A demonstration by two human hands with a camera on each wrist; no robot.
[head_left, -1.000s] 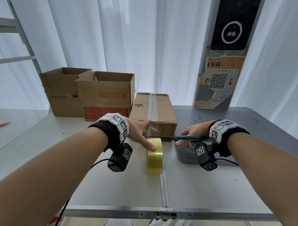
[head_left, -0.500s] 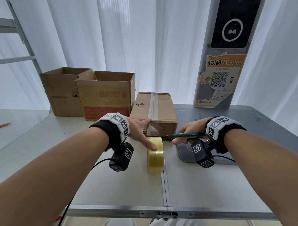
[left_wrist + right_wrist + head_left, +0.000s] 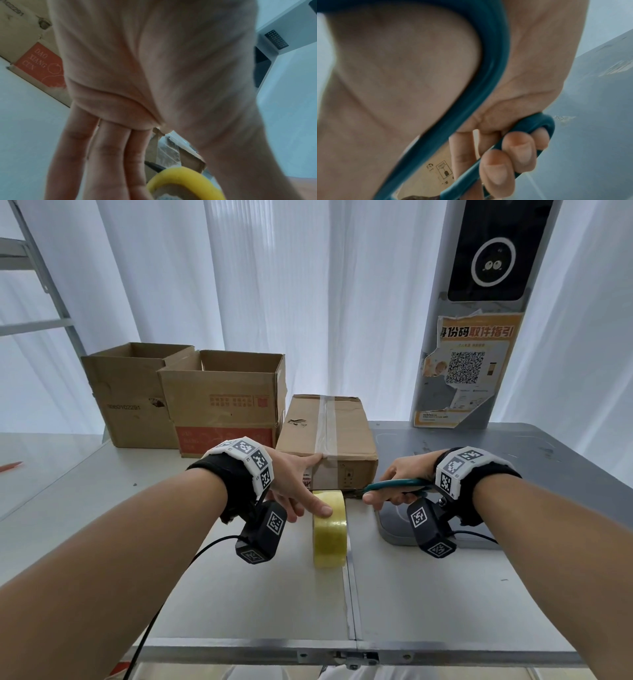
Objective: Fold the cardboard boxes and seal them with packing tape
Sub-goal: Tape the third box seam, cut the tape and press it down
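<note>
A closed cardboard box (image 3: 346, 436) with clear tape along its top seam lies at the table's middle. A yellow tape roll (image 3: 329, 529) stands on edge just in front of it. My left hand (image 3: 298, 484) has straight fingers: the index tip touches the box's front top edge at the tape, and the thumb rests on the roll. In the left wrist view the roll (image 3: 185, 178) sits below the straight fingers (image 3: 106, 155). My right hand (image 3: 397, 484) grips teal-handled scissors (image 3: 394, 485), their tips pointing left at the box's lower front. In the right wrist view my fingers curl through the handle (image 3: 488, 67).
Two open cardboard boxes (image 3: 219, 405) stand at the back left, touching the sealed one. A grey post with a QR poster (image 3: 469, 371) rises at the back right. A grey pad (image 3: 394, 529) lies under my right wrist. The table's front edge (image 3: 342, 648) is near.
My right hand has shifted the scissors a little to the left, toward the box's front. The left hand, the roll and the box stay where they were.
</note>
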